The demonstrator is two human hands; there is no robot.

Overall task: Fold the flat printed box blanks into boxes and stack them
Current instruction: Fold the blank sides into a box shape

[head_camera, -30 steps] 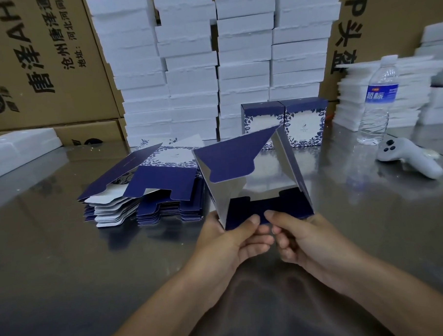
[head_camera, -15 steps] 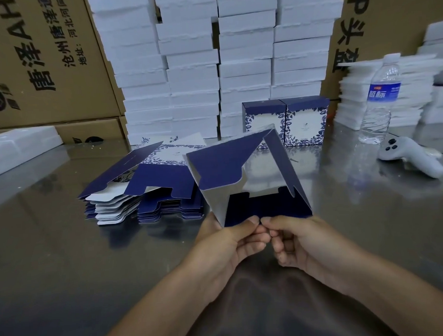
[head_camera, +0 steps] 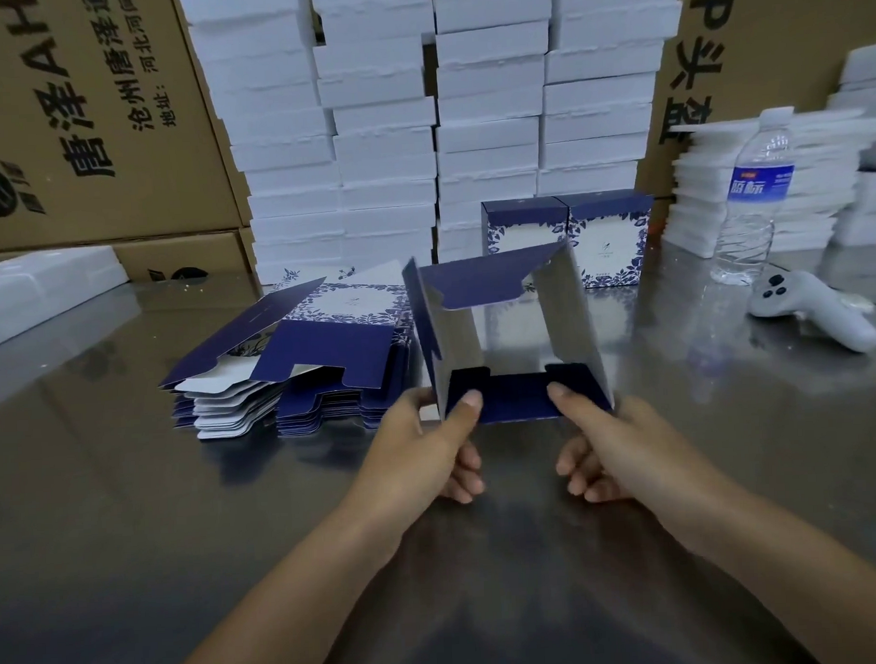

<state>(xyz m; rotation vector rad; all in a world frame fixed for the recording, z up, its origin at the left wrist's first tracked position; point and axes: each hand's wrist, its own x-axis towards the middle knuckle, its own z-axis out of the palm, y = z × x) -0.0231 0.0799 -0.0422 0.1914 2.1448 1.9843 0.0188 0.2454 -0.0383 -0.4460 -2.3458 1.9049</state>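
Observation:
A dark-blue box blank with a silver inside is held up over the steel table, opened into a square tube whose open end faces me. My left hand grips its lower left corner, thumb pressed on the inner bottom flap. My right hand grips the lower right corner the same way. A pile of flat blue-and-white blanks lies to the left of the hands. Two folded boxes with floral print stand side by side behind the held blank.
Tall stacks of white boxes and brown cartons line the back. At the right stand a water bottle, white foam stacks and a white controller. A white tray lies far left.
The blank went from a skewed, half-flat shape to a squared-open tube. My hands have moved apart from the middle of its near edge to the two lower corners.

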